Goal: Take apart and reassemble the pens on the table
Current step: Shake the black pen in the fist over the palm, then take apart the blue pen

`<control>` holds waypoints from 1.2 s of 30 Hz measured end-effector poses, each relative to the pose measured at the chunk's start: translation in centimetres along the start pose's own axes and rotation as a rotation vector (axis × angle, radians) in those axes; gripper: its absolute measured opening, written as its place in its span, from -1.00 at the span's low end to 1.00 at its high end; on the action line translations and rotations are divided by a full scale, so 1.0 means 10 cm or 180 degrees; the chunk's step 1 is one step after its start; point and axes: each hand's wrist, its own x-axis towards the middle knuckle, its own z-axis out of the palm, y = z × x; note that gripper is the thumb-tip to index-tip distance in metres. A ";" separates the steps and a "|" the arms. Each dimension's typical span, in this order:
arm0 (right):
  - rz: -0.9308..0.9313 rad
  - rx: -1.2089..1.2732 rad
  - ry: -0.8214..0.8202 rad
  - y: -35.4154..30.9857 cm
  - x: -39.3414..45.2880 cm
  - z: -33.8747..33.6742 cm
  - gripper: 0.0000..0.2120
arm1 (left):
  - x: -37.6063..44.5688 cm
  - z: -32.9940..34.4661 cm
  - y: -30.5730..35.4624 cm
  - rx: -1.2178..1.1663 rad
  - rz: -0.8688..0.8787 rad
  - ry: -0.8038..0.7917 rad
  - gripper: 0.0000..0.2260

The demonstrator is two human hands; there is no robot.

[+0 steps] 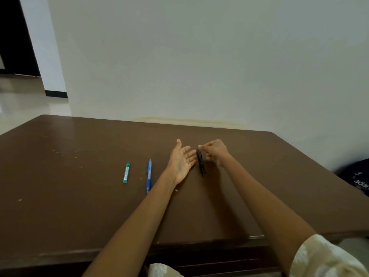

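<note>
A black pen stands tilted over the brown table, tip down toward me. My right hand pinches its upper end with thumb and fingers. My left hand lies just left of the pen, palm up and turned toward it, fingers spread and holding nothing. A blue pen lies flat on the table left of my left forearm. Further left lies a slim green pen-like case.
The table's far edge meets a pale wall. A dark bag sits off the table's right side. Small crumbs dot the left half of the tabletop. An open doorway and tiled floor lie at the far left.
</note>
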 end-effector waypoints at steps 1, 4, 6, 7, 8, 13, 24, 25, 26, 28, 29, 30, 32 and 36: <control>-0.0204 -0.0198 0.0117 -0.05 -0.06 -0.01 -0.83 | -0.05 0.01 0.02 -0.0011 0.0053 -0.0026 -0.40; -0.0693 -0.0352 0.0245 -0.26 -0.28 0.00 -0.79 | -0.25 0.06 0.16 0.0324 0.0357 -0.0113 -0.47; -0.0885 -0.0372 0.0052 -0.43 -0.47 0.07 -0.82 | -0.39 0.09 0.32 0.1063 0.0598 0.0060 -0.57; -0.0945 -0.0367 -0.0071 -0.50 -0.58 0.12 -0.82 | -0.48 0.10 0.42 0.1496 0.0713 0.0268 -0.62; -0.0975 -0.0353 -0.0205 -0.58 -0.69 0.19 -0.82 | -0.56 0.09 0.52 0.1903 0.0820 0.0529 -0.67; -0.0657 -0.0709 -0.0964 -0.74 -1.06 0.63 -0.80 | -0.88 -0.22 0.84 0.3539 0.0998 0.1367 -0.79; -0.0165 -0.1537 -0.1043 -0.64 -1.10 1.17 -0.79 | -0.97 -0.60 0.74 0.3482 0.0597 0.1569 -0.83; -0.0143 -0.1518 -0.1020 -0.64 -1.09 1.15 -0.79 | -0.94 -0.60 0.74 0.3419 0.0573 0.1563 -0.82; -0.0147 -0.1543 -0.0990 -0.64 -1.07 1.13 -0.78 | -0.90 -0.59 0.73 0.3354 0.0534 0.1544 -0.80; -0.0231 -0.1740 -0.0914 -0.61 -1.05 1.06 -0.75 | -0.84 -0.58 0.71 0.3288 0.0484 0.1496 -0.76; -0.0275 -0.1827 -0.0879 -0.59 -1.03 1.02 -0.74 | -0.80 -0.57 0.69 0.3285 0.0458 0.1466 -0.74; -0.0311 -0.1863 -0.0868 -0.57 -1.02 1.00 -0.74 | -0.77 -0.57 0.68 0.3294 0.0433 0.1441 -0.71; -0.0372 -0.1894 -0.0876 -0.53 -0.98 0.98 -0.74 | -0.70 -0.59 0.66 0.3314 0.0398 0.1426 -0.69; -0.0410 -0.1533 -0.0866 -0.60 -0.94 0.94 -0.70 | -0.60 -0.60 0.67 0.3165 0.0445 0.1512 -0.70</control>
